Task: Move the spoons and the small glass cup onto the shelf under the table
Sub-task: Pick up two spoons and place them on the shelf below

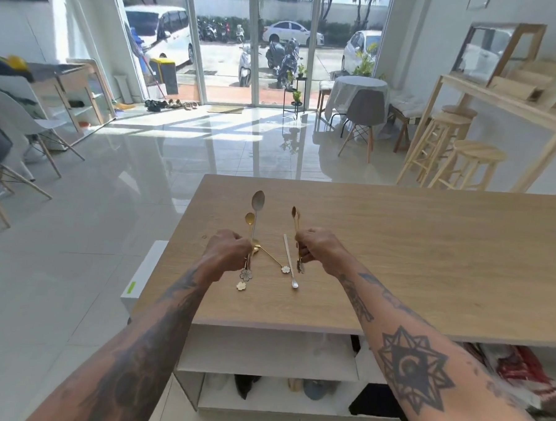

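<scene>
Both hands are up over the wooden surface point(397, 248), centre of frame. Left hand point(228, 251): grip clenched on a bundle of spoons, a large silver spoon point(258, 201) and a gold spoon point(249, 219) standing bowl-up, flower-shaped handle ends hanging below the fist. Right hand point(316, 247): grip clenched on a small gold spoon point(295, 213), possibly two; too small to separate.

On the surface between the hands: a gold flower-ended spoon point(272, 258) lying diagonally, and a thin silver stirring spoon point(289, 261) just beside it. Small glass cup: not identifiable in view.

Risks, as judged. Loosely bunched handles could slide out of the left fist if it tilts on the way down. Reaching for the two remaining spoons with hands already full may scatter them.

Room: the near edge of the surface is close below the wrists. The white shelf point(269, 354) under it looks open at lower centre. The lower tier and the lower right compartments hold items.
</scene>
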The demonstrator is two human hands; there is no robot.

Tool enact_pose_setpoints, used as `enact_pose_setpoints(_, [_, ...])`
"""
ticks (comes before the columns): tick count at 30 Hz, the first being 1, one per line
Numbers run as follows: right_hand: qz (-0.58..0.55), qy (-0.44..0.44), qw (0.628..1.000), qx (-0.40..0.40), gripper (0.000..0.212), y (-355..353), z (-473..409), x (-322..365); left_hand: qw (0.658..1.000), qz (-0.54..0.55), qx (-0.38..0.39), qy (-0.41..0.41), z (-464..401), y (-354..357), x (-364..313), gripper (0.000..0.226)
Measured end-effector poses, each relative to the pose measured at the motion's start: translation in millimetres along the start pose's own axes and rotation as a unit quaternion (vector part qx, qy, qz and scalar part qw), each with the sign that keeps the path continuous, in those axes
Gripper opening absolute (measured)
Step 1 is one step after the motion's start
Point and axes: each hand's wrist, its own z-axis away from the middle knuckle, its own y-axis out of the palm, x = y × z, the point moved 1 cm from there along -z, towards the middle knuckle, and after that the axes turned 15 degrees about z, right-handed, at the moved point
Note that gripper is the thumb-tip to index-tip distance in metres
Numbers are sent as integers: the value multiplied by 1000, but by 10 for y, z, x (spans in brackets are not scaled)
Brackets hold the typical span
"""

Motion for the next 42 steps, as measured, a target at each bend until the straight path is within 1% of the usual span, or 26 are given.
enact_pose_setpoints(4, [-4, -8, 999, 32, 9, 252, 168, -26, 999, 47, -16, -13, 292, -116, 227, 12])
enact_pose_setpoints(9, [-10, -9, 996, 92, 19, 749, 337, -101, 992, 108, -41, -47, 634, -342, 676, 23])
enact_pose_setpoints(13, [7, -6, 992, 129, 6, 1132, 422, -183, 989, 124, -60, -49, 847, -534, 1016, 18])
enact_pose_setpoints(15, [12, 1, 988, 152, 5, 1350, 472, -274, 989, 121, -63, -54, 940, -624, 1216, 16])
enact_pose_setpoints(17, [18, 7, 984, 179, 3, 1574, 540, -398, 989, 123, -60, -63, 1025, -706, 1439, 15])
enact_pose_setpoints(19, [30, 13, 978, 206, 7, 1784, 613, -547, 988, 127, -55, -70, 1113, -784, 1679, 13])
enact_pose_setpoints(21, [49, 0, 972, 229, 11, 1973, 668, -695, 987, 134, -45, -79, 1200, -848, 1922, 10])
enact_pose_setpoints(23, [64, -2, 969, 239, 13, 2170, 709, -871, 984, 149, -28, -98, 1278, -884, 2183, 8])
enact_pose_setpoints(27, [76, 33, 964, 254, 10, 2592, 696, -1353, 978, 154, 3, -141, 1328, -822, 2743, 5])
enact_pose_setpoints(30, [70, 64, 964, 247, 10, 2893, 513, -1771, 976, 135, 13, -173, 1212, -667, 3187, 2])
enact_pose_setpoints(32, [53, 84, 969, 225, 9, 3053, 316, -2020, 976, 117, 7, -182, 1031, -546, 3446, 3])
enact_pose_setpoints(34, [37, 98, 975, 194, 8, 3203, 75, -2226, 979, 94, -2, -179, 767, -424, 3669, 4])
enact_pose_setpoints(38, [41, 109, 984, 133, 10, 3487, -485, -2481, 986, 48, -37, -155, 133, -275, 4017, 18])
enact_pose_setpoints(42, [35, 110, 987, 109, 10, 3744, -1026, -2626, 986, 36, -74, -143, -534, -287, 4320, 15])
